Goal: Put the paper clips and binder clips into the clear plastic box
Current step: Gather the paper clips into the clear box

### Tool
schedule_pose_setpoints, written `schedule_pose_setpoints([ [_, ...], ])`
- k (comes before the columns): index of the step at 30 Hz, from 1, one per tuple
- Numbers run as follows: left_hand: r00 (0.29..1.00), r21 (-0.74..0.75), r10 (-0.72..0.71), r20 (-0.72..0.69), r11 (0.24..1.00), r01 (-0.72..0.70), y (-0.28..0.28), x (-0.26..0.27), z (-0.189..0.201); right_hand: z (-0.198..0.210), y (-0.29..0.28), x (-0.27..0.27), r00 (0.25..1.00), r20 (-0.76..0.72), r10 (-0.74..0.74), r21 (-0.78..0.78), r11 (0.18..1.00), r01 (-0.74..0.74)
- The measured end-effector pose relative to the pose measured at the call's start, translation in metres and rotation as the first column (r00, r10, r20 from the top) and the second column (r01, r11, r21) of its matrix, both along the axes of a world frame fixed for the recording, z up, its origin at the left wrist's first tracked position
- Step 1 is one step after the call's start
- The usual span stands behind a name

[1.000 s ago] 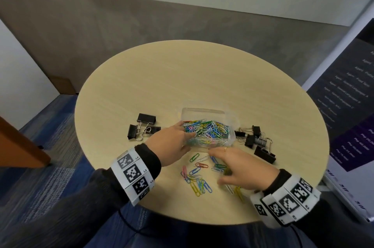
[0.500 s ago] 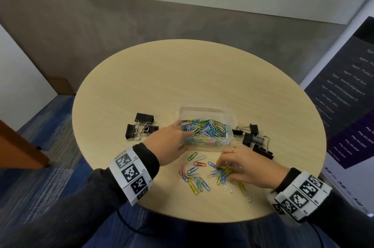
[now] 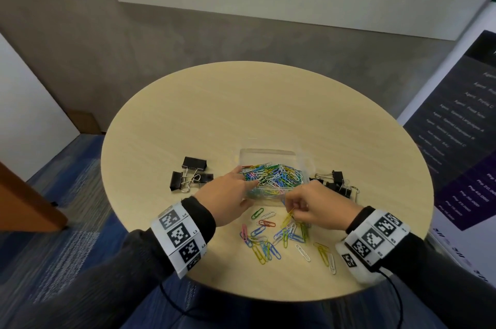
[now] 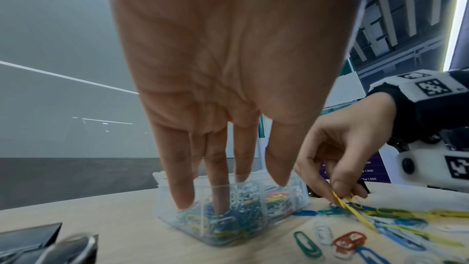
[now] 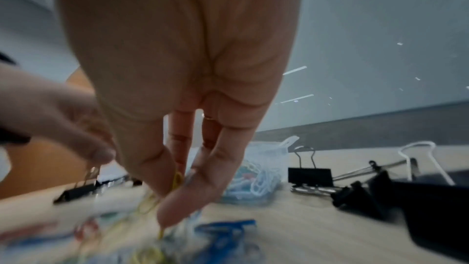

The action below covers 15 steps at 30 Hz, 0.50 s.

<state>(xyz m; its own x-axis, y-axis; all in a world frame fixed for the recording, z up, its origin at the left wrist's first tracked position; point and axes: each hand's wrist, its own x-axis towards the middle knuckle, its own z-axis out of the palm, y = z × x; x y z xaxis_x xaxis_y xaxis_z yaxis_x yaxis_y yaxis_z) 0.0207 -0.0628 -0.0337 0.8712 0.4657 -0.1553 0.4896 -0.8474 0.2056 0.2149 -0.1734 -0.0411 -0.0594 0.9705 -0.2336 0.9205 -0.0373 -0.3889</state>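
Observation:
A clear plastic box (image 3: 268,153) (image 4: 256,226) (image 5: 269,154) heaped with coloured paper clips stands mid-table. My left hand (image 3: 247,189) (image 4: 228,194) rests straight fingers (image 4: 181,188) on the box's left near corner, one fingertip inside. My right hand (image 3: 294,210) (image 4: 340,186) (image 5: 175,188) pinches a few yellow paper clips (image 3: 287,218) (image 4: 352,210) (image 5: 177,180) just above the table, in front of the box. Loose paper clips (image 3: 264,244) (image 4: 347,242) lie scattered below. Black binder clips lie left (image 3: 190,175) and right (image 3: 336,185) (image 5: 309,176) of the box.
The round wooden table (image 3: 241,114) has its near edge just behind the loose clips. A dark printed banner (image 3: 469,141) stands to the right of the table, and a brown door or cabinet (image 3: 24,205) to the left.
My right hand has gone from lying flat over the loose clips to pinching yellow ones and lifting them a little toward the box. The left hand stays on the box.

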Motion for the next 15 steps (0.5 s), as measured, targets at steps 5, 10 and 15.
schedule_pose_setpoints([
  [5,1.000,0.006,-0.004,-0.001,1.000,0.004,0.000,0.000,-0.003,0.030,0.011,0.008,0.913,-0.382,-0.142,0.013,0.987,0.159],
  [10,1.000,0.011,-0.011,0.009,1.000,0.010,0.000,0.000,-0.002,0.049,0.016,0.013,0.959,-0.189,-0.209,0.322,0.910,0.262],
  [15,1.000,0.009,-0.007,-0.001,1.000,0.007,-0.001,0.000,0.001,0.042,-0.003,0.006,0.988,-0.064,-0.137,0.338,0.929,0.151],
])
